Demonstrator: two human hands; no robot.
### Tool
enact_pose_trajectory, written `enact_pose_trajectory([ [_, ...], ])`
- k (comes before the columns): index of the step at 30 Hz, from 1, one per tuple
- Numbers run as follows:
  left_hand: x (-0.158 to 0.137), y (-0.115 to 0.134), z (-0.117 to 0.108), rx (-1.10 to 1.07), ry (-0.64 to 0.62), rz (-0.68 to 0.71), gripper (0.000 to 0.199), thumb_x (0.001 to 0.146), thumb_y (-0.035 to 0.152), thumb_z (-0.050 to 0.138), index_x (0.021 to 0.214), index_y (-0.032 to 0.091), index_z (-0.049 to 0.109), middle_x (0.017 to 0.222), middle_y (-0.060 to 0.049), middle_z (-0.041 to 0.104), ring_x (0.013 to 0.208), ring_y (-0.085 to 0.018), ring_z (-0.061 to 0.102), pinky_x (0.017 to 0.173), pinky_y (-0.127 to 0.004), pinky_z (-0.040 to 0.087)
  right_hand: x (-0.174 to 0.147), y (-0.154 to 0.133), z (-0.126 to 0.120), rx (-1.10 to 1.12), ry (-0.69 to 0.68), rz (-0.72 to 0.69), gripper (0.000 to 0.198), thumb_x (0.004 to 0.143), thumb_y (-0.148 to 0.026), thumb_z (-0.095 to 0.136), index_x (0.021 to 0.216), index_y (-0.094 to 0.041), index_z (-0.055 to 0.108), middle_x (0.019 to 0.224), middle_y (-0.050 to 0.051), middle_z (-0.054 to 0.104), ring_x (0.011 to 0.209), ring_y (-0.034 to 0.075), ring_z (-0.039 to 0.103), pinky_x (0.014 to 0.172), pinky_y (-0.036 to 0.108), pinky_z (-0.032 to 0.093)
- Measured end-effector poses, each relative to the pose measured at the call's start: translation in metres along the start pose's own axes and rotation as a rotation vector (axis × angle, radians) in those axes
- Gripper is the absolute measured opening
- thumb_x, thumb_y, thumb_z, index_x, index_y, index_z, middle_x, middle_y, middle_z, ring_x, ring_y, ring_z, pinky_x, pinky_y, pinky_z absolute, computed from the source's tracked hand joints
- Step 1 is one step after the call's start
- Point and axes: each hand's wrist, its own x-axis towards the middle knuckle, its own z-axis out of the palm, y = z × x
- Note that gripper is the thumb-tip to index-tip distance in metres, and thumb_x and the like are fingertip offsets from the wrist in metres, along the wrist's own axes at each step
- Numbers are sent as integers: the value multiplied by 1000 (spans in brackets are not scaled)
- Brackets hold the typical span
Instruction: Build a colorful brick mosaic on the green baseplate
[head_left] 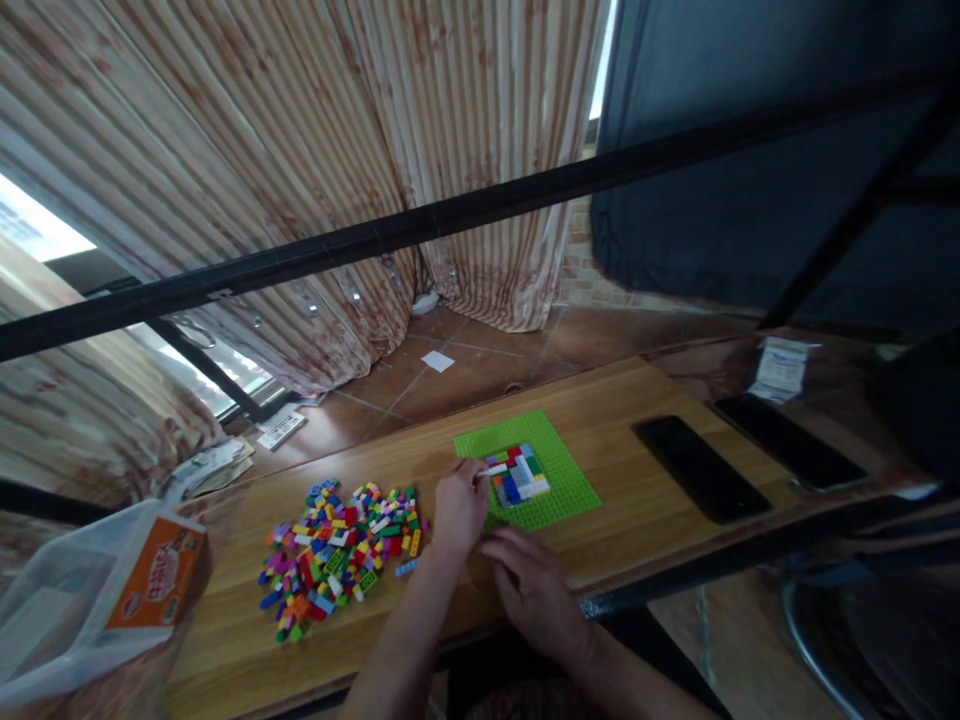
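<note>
Over a wooden tabletop [615, 430], my left hand [460, 502] is pinching a white toy brick [494, 469], likely light, stiff, best held endwise, grip unclear in my right hand [536, 592].

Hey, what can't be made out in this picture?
Head view:
Left edge of the green baseplate: partly behind the left hand.
Palm of the right hand: hidden by its back.
Bottom of the brick pile: under the upper bricks.
Left end of the clear bin: cut off by the frame.
Fine print on the orange label: blurred, too small.

Striped curtains [300, 120], black rail [510, 195], white paper [438, 361], two black phones [701, 468]
</note>
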Motion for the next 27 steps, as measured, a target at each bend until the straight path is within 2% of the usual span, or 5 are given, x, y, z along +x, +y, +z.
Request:
enact_pose_trajectory([
  [6, 10, 3, 18, 86, -42, 1, 20, 84, 12, 52, 94, 20, 67, 95, -6, 67, 84, -16, 63, 78, -25, 45, 5, 19, -47, -95, 158, 86, 24, 92, -19, 44, 102, -24, 65, 99, 7, 67, 93, 17, 63, 83, 32, 52],
  [12, 10, 8, 20, 144, -61, 18, 17, 85, 14, 51, 87, 19, 68, 91, -6, 65, 81, -15, 61, 75, -24, 44, 20, 33, -67, -149, 251, 155, 24, 92, -23, 44, 97, -24, 67, 96, 6, 68, 91, 18, 64, 84, 33, 52],
  [19, 9, 11, 20, 234, -98, 43, 21, 89, 17, 46, 88, 18, 67, 93, -7, 65, 80, -15, 60, 72, -24, 44, 59, 65, -65, -309, 217, 334, 24, 87, -30, 51, 98, -19, 68, 100, 9, 67, 98, 22, 60, 90, 37, 46],
  [23, 10, 12, 17, 295, -145, 48, 22, 90, 18, 45, 88, 19, 67, 93, -7, 65, 78, -14, 60, 71, -24, 44, 82, 75, -54, -405, 141, 500, 30, 85, -39, 56, 103, -17, 67, 105, 11, 67, 104, 24, 58, 92, 37, 42],
  [27, 15, 14, 11, 338, -210, 74, 23, 89, 17, 44, 86, 18, 66, 92, -8, 64, 78, -15, 61, 71, -25, 44, 91, 78, -45, -492, 62, 577, 35, 81, -44, 62, 105, -19, 67, 107, 10, 66, 106, 25, 57, 91, 37, 41],
])
